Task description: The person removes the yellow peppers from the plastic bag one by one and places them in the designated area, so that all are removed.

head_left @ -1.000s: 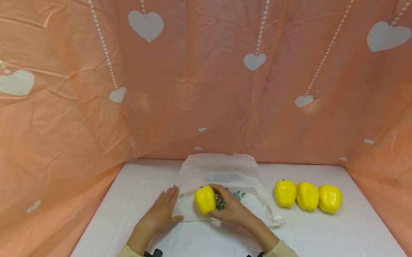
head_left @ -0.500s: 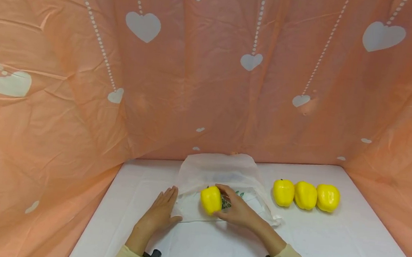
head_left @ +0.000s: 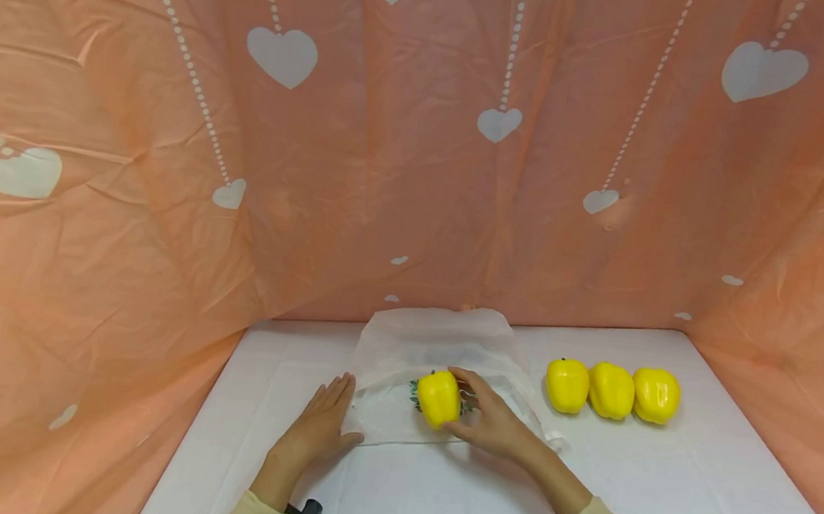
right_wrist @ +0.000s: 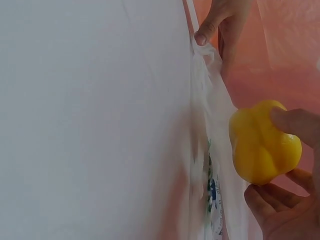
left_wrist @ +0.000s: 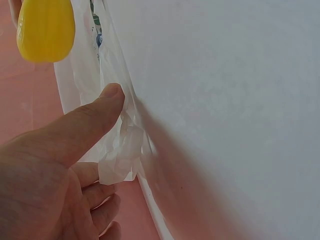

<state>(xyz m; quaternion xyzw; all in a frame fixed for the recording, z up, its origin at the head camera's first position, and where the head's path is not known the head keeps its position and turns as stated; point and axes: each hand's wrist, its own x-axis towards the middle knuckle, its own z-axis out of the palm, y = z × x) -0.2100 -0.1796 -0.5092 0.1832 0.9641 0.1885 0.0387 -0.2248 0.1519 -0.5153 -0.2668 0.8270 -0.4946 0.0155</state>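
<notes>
My right hand [head_left: 496,423] grips a yellow bell pepper [head_left: 438,400] between thumb and fingers, over a flat white plastic bag [head_left: 388,414] with a green leafy print. In the right wrist view the pepper [right_wrist: 262,145] hangs above the bag, its lobed bottom showing. My left hand [head_left: 317,425] rests at the bag's left edge, its fingers extended and together. In the left wrist view the thumb of the left hand [left_wrist: 55,150] lies against the crumpled plastic of the bag [left_wrist: 122,155].
Three more yellow bell peppers [head_left: 612,391] stand in a row on the white table [head_left: 681,495], right of the bag. A peach curtain with white hearts [head_left: 392,163] encloses the table at the back and both sides.
My right hand has carried the yellow bell pepper a short way to the right above the bag, uncovering print on the left. The left hand stays in place.
</notes>
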